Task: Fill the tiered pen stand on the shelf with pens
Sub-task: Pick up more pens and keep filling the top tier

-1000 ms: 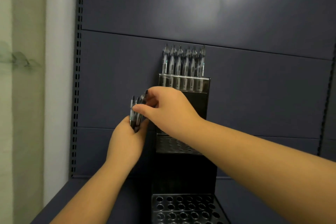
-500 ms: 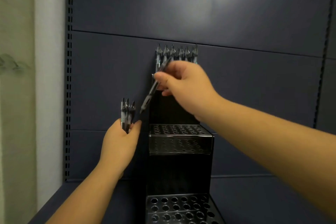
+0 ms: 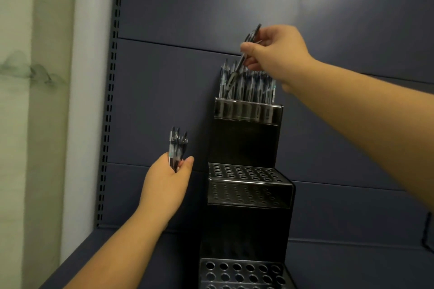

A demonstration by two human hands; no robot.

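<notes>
Right hand (image 3: 277,54) risen, pinching pen (image 3: 243,58) over stand's (image 3: 246,138) top tier, left hand (image 3: 164,183) gripping pen bundle (image 3: 176,148)

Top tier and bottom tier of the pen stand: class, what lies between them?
In the head view, the middle tier lies between the pen-filled top tier and the bottom tier; its holes are empty.
</notes>
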